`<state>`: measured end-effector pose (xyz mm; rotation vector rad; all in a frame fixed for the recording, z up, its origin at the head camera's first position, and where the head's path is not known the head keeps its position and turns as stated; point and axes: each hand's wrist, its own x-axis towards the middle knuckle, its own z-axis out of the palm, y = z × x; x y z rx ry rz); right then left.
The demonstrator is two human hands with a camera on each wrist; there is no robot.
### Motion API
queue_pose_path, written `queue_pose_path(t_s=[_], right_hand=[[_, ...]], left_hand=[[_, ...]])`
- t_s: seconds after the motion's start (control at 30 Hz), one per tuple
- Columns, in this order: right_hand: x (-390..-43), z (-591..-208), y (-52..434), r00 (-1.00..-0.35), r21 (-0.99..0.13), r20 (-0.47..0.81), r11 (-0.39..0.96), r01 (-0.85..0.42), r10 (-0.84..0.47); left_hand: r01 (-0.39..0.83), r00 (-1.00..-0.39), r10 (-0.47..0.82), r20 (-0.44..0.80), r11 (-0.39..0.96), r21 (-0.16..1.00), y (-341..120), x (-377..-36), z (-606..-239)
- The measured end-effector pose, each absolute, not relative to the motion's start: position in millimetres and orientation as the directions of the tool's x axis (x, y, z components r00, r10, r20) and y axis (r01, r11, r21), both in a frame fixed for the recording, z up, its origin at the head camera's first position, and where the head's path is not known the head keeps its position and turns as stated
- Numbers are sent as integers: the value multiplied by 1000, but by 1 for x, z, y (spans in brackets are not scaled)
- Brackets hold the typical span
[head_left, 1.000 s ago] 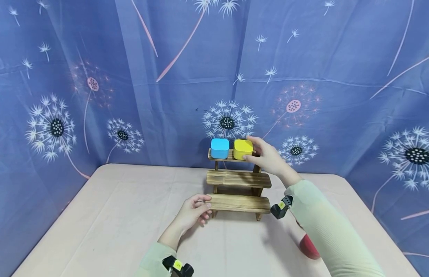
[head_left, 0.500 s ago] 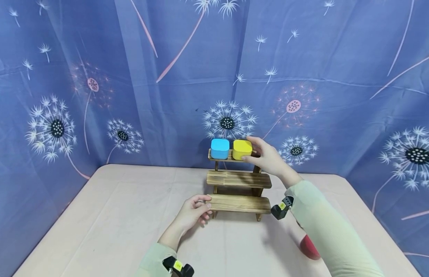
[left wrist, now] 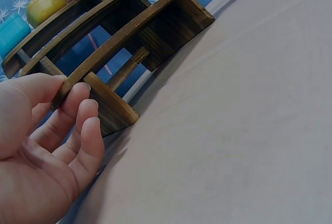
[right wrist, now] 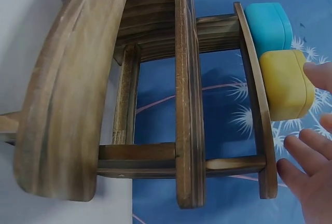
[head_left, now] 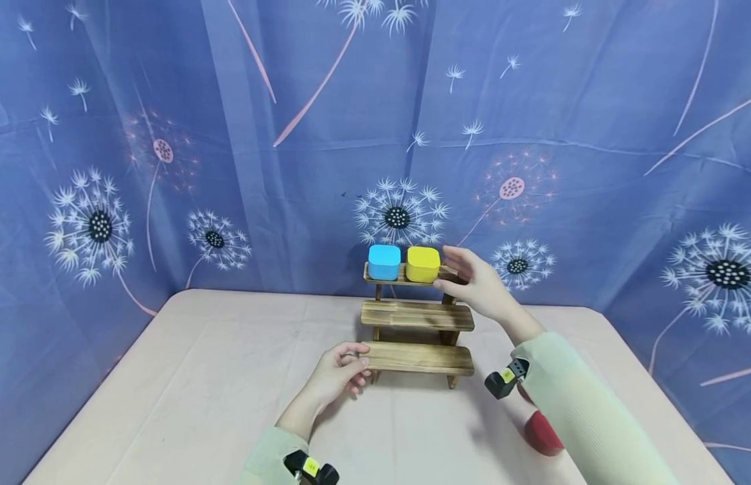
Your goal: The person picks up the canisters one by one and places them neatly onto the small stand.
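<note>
Yellow box (head_left: 423, 263) sits on the rack's (head_left: 417, 314) top shelf beside the blue box (head_left: 384, 261); my right grip (head_left: 475, 283) hangs open just off it, left grip (head_left: 339, 369) pinching the bottom shelf's end; a red box (head_left: 540, 433) waits on the bench (head_left: 199, 377).

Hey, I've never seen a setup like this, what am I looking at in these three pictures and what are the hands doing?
There is no machine here: a person works with two bare hands and wears three small cameras. The wide picture comes from a camera on the head, looking forward and down. The other two come from cameras strapped to each wrist, so they look tilted and very close.

On the table stands a small wooden three-step shelf. Its top step carries a blue box and a yellow box side by side. A red object lies on the table, partly hidden behind the right sleeve.

The left hand grips the left end of the bottom step. The right hand is open just beside the yellow box, holding nothing.
</note>
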<state>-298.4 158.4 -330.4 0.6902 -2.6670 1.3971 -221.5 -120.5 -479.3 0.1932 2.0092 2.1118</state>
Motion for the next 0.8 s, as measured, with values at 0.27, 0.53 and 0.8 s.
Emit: queue_pose_path(t_s=[0.27,0.53,0.8], right_hand=[[-286,-339,170,-908,-753,313,510,-417,-279],[-274,-349,183,-904,-737,356,524,-427,-236],[-262,-353,188,-892,-744,387,492,-452,-234]], left_hand=[[-53,-968,248,-41,-40,998,-121,-221,-481],[36,-958,281,54,-67,997,-123,-221,-485],[-64,-969,242,-54,-34,997,-119,-219,-477]])
